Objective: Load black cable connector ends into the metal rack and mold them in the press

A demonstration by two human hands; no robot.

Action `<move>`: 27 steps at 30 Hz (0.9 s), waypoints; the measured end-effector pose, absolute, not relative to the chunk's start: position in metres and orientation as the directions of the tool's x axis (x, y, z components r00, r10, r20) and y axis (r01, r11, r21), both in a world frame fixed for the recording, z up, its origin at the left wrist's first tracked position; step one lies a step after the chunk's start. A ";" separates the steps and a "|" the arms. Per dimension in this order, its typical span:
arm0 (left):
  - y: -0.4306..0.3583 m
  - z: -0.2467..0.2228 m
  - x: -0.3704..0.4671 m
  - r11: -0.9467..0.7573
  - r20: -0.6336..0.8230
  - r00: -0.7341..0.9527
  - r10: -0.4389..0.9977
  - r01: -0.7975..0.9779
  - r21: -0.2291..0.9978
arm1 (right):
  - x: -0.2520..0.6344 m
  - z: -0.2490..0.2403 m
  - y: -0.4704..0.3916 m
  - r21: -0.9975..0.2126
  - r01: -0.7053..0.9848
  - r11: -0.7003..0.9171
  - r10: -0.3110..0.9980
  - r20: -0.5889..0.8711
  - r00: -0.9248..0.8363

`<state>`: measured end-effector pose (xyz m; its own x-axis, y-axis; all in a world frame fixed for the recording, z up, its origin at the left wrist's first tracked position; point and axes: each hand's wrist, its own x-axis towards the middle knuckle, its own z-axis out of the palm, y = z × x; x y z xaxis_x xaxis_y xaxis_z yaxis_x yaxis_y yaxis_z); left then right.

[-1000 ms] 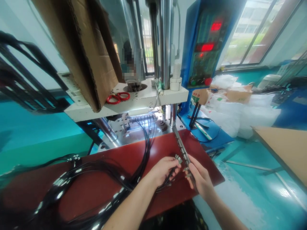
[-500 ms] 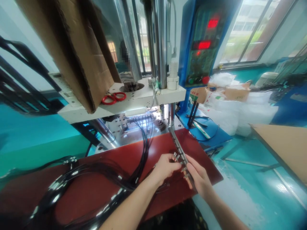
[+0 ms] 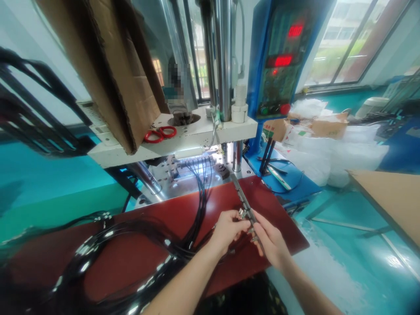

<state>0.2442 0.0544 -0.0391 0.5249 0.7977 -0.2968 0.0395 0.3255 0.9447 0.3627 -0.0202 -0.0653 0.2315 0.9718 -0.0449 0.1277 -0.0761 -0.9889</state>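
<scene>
My left hand (image 3: 228,228) is pinching a small metal connector (image 3: 243,214) between thumb and fingertips, low and just right of the frame's centre, pressing it against the long metal fixture bar (image 3: 244,202). My right hand (image 3: 269,239) is gripping the near end of that bar, fingers curled and pressed together around it. The bar is lying aslant on the red work mat (image 3: 157,218), its far end pointing up toward the press.

Black cables (image 3: 197,205) are running from the connector across the mat and up into the lit bed of the press (image 3: 197,168) at centre; more cable bundles (image 3: 85,253) are piling up at lower left. Red-handled scissors (image 3: 160,133) are lying on the white machine table above. A cardboard sheet (image 3: 111,65) is leaning at upper left, hiding part of the machine. The blue control box (image 3: 278,61) with red digits is standing at upper right, white plastic bags (image 3: 341,153) beyond it.

Compared with half a second ago, my left hand is sitting closer against the bar, the connector now touching it.
</scene>
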 end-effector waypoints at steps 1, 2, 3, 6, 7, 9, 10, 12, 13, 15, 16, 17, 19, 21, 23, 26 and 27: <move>0.054 -0.040 0.243 0.285 -0.257 0.518 0.816 0.027 0.958 | 0.363 -0.065 -0.020 -0.992 0.087 -0.086 0.970 -0.064 0.235; 0.055 -0.040 0.242 0.248 -0.223 0.511 0.830 0.020 0.969 | 0.363 -0.065 -0.020 -0.995 0.038 -0.095 0.966 -0.082 0.244; 0.056 -0.041 0.240 0.218 -0.197 0.502 0.842 0.019 0.976 | 0.363 -0.064 -0.021 -0.995 -0.011 -0.097 0.961 -0.096 0.258; 0.059 -0.042 0.237 0.128 -0.136 0.460 0.877 0.049 0.991 | 0.363 -0.064 -0.022 -0.991 -0.112 -0.079 0.948 -0.110 0.300; 0.059 -0.042 0.236 0.080 -0.102 0.453 0.886 0.067 0.995 | 0.364 -0.063 -0.022 -0.989 -0.128 -0.074 0.945 -0.111 0.308; 0.059 -0.042 0.236 -0.028 -0.028 0.448 0.894 0.117 0.993 | 0.364 -0.063 -0.023 -0.987 -0.143 -0.077 0.947 -0.118 0.300; 0.058 -0.041 0.237 -0.074 -0.002 0.444 0.896 0.153 0.985 | 0.364 -0.063 -0.023 -0.986 -0.146 -0.083 0.948 -0.124 0.295; 0.056 -0.040 0.237 -0.150 0.034 0.431 0.902 0.237 0.960 | 0.364 -0.062 -0.023 -0.985 -0.147 -0.094 0.948 -0.133 0.288; 0.055 -0.038 0.237 -0.181 0.049 0.428 0.902 0.274 0.944 | 0.365 -0.062 -0.023 -0.984 -0.147 -0.098 0.949 -0.137 0.284; 0.052 -0.035 0.238 -0.244 0.080 0.448 0.890 0.322 0.915 | 0.365 -0.063 -0.024 -0.984 -0.146 -0.102 0.950 -0.140 0.280; 0.052 -0.034 0.237 -0.274 0.096 0.464 0.881 0.335 0.902 | 0.365 -0.063 -0.024 -0.984 -0.144 -0.102 0.950 -0.139 0.278; 0.051 -0.033 0.237 -0.302 0.112 0.474 0.874 0.346 0.889 | 0.366 -0.063 -0.024 -0.985 -0.143 -0.101 0.951 -0.138 0.278; 0.051 -0.032 0.237 -0.346 0.145 0.471 0.870 0.374 0.861 | 0.366 -0.063 -0.024 -0.984 -0.146 -0.101 0.949 -0.139 0.282; 0.053 -0.033 0.237 -0.351 0.152 0.458 0.876 0.389 0.852 | 0.367 -0.063 -0.024 -0.982 -0.156 -0.106 0.952 -0.146 0.271; 0.056 -0.035 0.238 -0.282 0.095 0.456 0.885 0.363 0.888 | 0.368 -0.062 -0.024 -0.980 -0.162 -0.111 0.958 -0.149 0.246; 0.060 -0.038 0.241 -0.069 -0.083 0.478 0.874 0.291 0.954 | 0.369 -0.062 -0.023 -0.981 -0.160 -0.107 0.967 -0.140 0.215; 0.061 -0.038 0.242 -0.004 -0.133 0.485 0.864 0.272 0.962 | 0.369 -0.061 -0.023 -0.982 -0.159 -0.105 0.967 -0.138 0.213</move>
<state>0.2422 0.0607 -0.0380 0.4849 0.8643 -0.1334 0.2716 -0.0038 0.9624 0.3691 -0.0227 -0.0614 0.2130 0.9672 -0.1382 -0.1588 -0.1053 -0.9817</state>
